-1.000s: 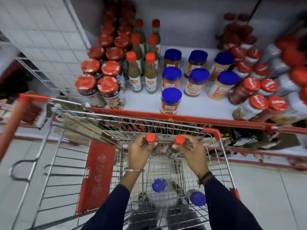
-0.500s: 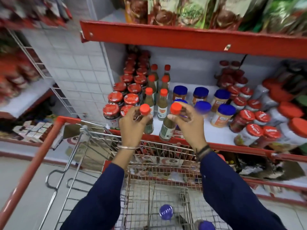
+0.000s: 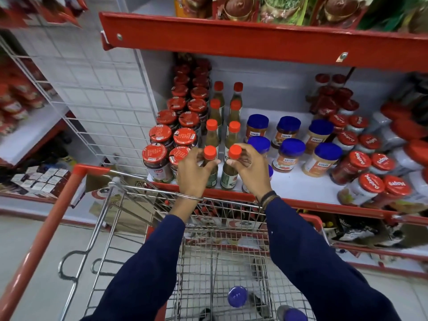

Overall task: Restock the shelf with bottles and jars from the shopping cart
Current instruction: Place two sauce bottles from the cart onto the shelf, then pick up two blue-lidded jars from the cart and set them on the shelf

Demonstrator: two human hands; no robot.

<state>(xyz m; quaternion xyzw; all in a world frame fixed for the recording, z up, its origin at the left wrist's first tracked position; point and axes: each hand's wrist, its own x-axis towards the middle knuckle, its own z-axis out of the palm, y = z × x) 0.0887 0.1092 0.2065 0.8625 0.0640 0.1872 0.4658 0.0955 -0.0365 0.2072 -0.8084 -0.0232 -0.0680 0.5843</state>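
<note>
Both arms extended forward, left hand [image 3: 193, 173] and right hand [image 3: 251, 169] side by side, fingers curled closed

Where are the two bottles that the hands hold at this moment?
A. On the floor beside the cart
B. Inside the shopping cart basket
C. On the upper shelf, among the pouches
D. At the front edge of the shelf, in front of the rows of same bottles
D: the left hand and the right hand each grip an orange-capped bottle, left bottle and right bottle, at the front edge of the shelf, in line with the bottle rows behind.
</note>
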